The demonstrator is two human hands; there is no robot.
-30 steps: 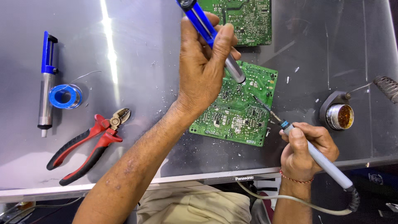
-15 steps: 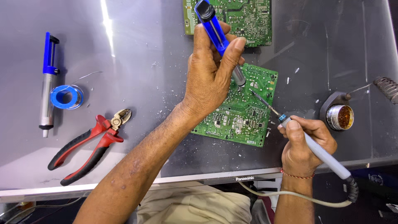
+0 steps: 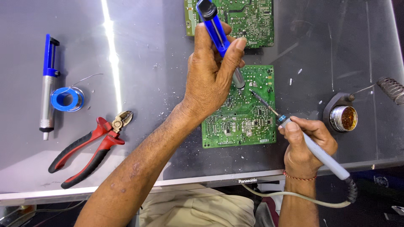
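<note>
1. Right at the fingertips: the left hand (image 3: pixel 210 82) is wrapped tight around a blue desoldering pump (image 3: pixel 219 38), thumb up near its plunger end, the other fingers curled shut around the barrel. Its pale nozzle pokes out below the fingers and sits on or just above the green circuit board (image 3: pixel 240 117) — can't tell which.

2. The right hand (image 3: pixel 305 145) pinches a soldering iron (image 3: pixel 294 130) like a pen, fingers closed around the grey handle close to the blue collar. The dark tip runs up and to the left, ending on the board just beside the pump nozzle.

3. So the key bit — both tools meet at one spot near the board's upper middle. The pump's long axis runs away from the person, tilted a little left at the top; the iron's runs diagonally from lower right. The left hand is directly over that spot, the right hand sits off the board's lower right corner.

4. Further out: a second green board (image 3: pixel 248 21) lies at the far edge, just beyond the first. To the right is a round iron stand with brassy tip-cleaning wool (image 3: pixel 343 117) and a coil holder (image 3: pixel 391 88).

5. Well off to the left on the shiny metal table (image 3: pixel 147 50): another blue-and-silver pump (image 3: pixel 47 84), a blue spool of solder wire (image 3: pixel 67 98) touching it, and red-handled cutters (image 3: pixel 90 147) nearer the person.

6. The iron's cord (image 3: pixel 294 197) loops off the near edge.
</note>
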